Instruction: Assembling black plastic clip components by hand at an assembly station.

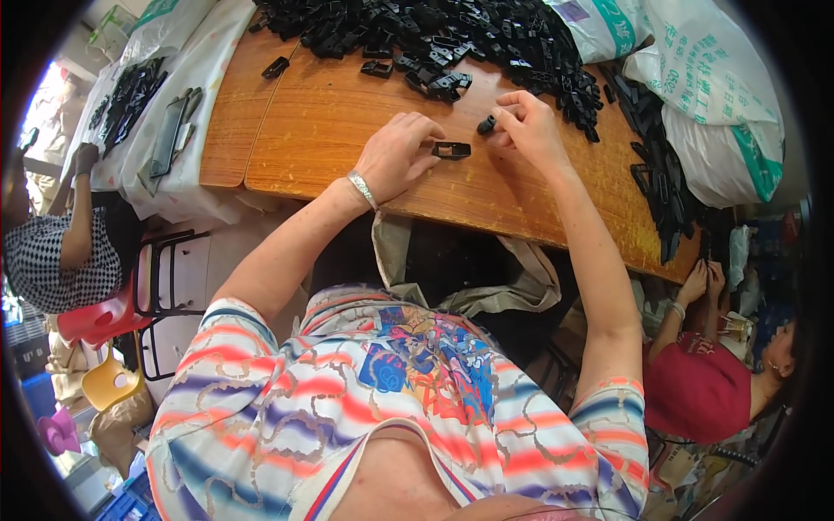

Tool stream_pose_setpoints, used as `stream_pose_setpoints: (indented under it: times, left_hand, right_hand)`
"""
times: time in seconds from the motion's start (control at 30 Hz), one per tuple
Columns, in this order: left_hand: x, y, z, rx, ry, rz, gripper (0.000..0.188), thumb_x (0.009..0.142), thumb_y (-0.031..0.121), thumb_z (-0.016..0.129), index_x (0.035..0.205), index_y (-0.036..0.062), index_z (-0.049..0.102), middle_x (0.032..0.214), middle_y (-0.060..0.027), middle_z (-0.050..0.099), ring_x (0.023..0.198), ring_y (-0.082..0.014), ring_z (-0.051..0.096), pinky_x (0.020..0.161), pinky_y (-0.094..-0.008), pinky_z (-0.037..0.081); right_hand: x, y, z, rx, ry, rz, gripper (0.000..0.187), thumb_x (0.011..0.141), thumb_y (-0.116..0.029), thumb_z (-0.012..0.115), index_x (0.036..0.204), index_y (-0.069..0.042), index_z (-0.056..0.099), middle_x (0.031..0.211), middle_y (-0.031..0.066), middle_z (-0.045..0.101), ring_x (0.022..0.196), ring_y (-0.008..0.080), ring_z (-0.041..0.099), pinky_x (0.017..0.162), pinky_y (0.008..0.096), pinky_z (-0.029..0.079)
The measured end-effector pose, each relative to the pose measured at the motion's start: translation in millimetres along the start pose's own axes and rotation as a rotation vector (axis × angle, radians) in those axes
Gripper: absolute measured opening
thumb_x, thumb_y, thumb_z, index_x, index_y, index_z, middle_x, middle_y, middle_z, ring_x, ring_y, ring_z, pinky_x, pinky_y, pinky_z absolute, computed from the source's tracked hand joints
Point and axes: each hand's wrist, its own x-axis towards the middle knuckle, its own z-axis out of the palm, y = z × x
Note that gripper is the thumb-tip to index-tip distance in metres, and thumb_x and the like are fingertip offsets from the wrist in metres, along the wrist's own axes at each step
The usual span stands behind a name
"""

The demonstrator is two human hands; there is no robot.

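Observation:
Over the near part of a wooden table [321, 130], my left hand [398, 156] pinches one end of a black rectangular plastic frame [452, 150] with an opening in its middle. To its right, my right hand [527, 128] holds a small dark plastic piece [486, 125] between thumb and fingers. The two parts are apart, with a short gap of table between them. Just beyond my hands lies a big heap of similar black plastic parts [452, 39], a few of them loose at its near edge.
White plastic sacks [721, 87] stand at the right. Long black parts [660, 182] line the table's right edge. At the left, a covered table holds more black parts [130, 100]. A person in checks [65, 256] sits left; another in red [704, 386] works at right.

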Motion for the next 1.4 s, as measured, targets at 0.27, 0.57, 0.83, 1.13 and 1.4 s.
stream_pose_setpoints:
  times: [0.27, 0.57, 0.83, 1.13, 1.4]
  left_hand:
    - [0, -5, 3, 0.106, -0.022, 0.048, 0.029, 0.078, 0.009, 0.075, 0.105, 0.0055, 0.063, 0.103, -0.0097, 0.062, 0.1, -0.031, 0.057, 0.088, -0.0389, 0.048]
    - [-3, -5, 1, 0.13, 0.018, 0.048, 0.031, 0.078, 0.012, 0.075, 0.106, 0.0051, 0.066, 0.102, -0.0099, 0.062, 0.1, -0.0307, 0.056, 0.089, -0.0385, 0.048]
    - [0, -6, 3, 0.154, -0.024, -0.004, 0.027, 0.078, 0.015, 0.076, 0.101, 0.005, 0.067, 0.099, -0.0097, 0.062, 0.1, -0.0307, 0.055, 0.09, -0.0396, 0.047]
    - [1, -9, 6, 0.139, 0.01, 0.021, 0.025, 0.076, 0.014, 0.076, 0.097, 0.0047, 0.066, 0.096, -0.0088, 0.062, 0.096, -0.0304, 0.054, 0.086, -0.0394, 0.046]
    - [1, -10, 6, 0.137, -0.01, 0.004, 0.024, 0.077, 0.016, 0.074, 0.098, 0.0058, 0.067, 0.096, -0.0083, 0.062, 0.096, -0.0299, 0.054, 0.087, -0.039, 0.046]
  right_hand:
    - [-5, 11, 5, -0.68, 0.097, -0.65, 0.022, 0.085, -0.01, 0.071, 0.106, -0.007, 0.069, 0.091, 0.0126, 0.064, 0.082, 0.0317, 0.066, 0.073, 0.0394, 0.053]
    - [-15, 9, 5, -0.65, 0.063, -0.359, 0.021, 0.087, -0.022, 0.071, 0.102, -0.007, 0.072, 0.099, 0.0152, 0.066, 0.093, 0.0363, 0.065, 0.081, 0.0433, 0.053]
    - [-41, -4, 19, -0.343, 0.099, -0.481, 0.022, 0.08, -0.008, 0.075, 0.102, -0.006, 0.07, 0.093, 0.0104, 0.065, 0.074, 0.0268, 0.067, 0.069, 0.0363, 0.054]
    - [-58, -12, 39, -0.362, 0.05, -0.591, 0.023, 0.076, -0.004, 0.076, 0.099, -0.004, 0.071, 0.09, 0.0111, 0.062, 0.077, 0.0312, 0.065, 0.069, 0.0397, 0.053]
    - [-57, -17, 39, -0.415, -0.016, -0.596, 0.023, 0.076, -0.003, 0.074, 0.099, -0.006, 0.072, 0.089, 0.0118, 0.061, 0.076, 0.0325, 0.065, 0.069, 0.0405, 0.053]
